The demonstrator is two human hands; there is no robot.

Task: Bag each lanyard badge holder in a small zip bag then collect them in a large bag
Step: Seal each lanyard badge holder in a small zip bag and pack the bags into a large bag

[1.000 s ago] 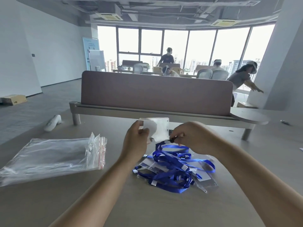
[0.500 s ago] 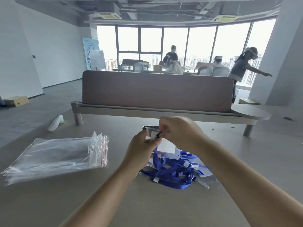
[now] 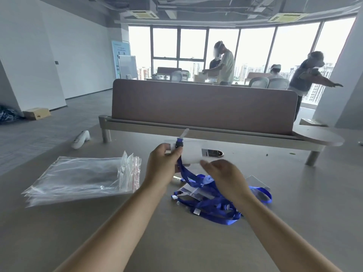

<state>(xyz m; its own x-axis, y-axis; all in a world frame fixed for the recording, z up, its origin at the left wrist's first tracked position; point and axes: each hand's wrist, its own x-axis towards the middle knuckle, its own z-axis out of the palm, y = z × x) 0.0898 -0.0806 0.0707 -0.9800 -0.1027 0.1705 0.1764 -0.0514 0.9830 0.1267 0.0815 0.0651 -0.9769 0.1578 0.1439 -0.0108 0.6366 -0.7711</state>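
R hand [image 3: 222, 177] has let go of the badge holder [image 3: 191, 153] vs 0.5 s ago, its fingers now loose & spread above the lanyard pile [image 3: 216, 205]. L hand [image 3: 164, 165] alone pinches the holder's clip end, raised off the surface [image 3: 176, 242]. Holder looks freed, so prob. next up is a bag from the zip bags [image 3: 82, 175], untouched at left.

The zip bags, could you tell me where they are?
Head view: the zip bags lie on the table, left of the left hand and the lanyard pile.

Noted: lanyards [image 3: 212, 205] solid blue; badge holder [image 3: 191, 152] frosted clear-white, its clip [image 3: 179, 144] black. The zip bags [image 3: 78, 173] are transparent, each with a red stripe along the seal. The counter [image 3: 176, 242] is plain grey-brown, the divider panel [image 3: 204, 107] dull mauve-brown, the controller [image 3: 80, 139] white.
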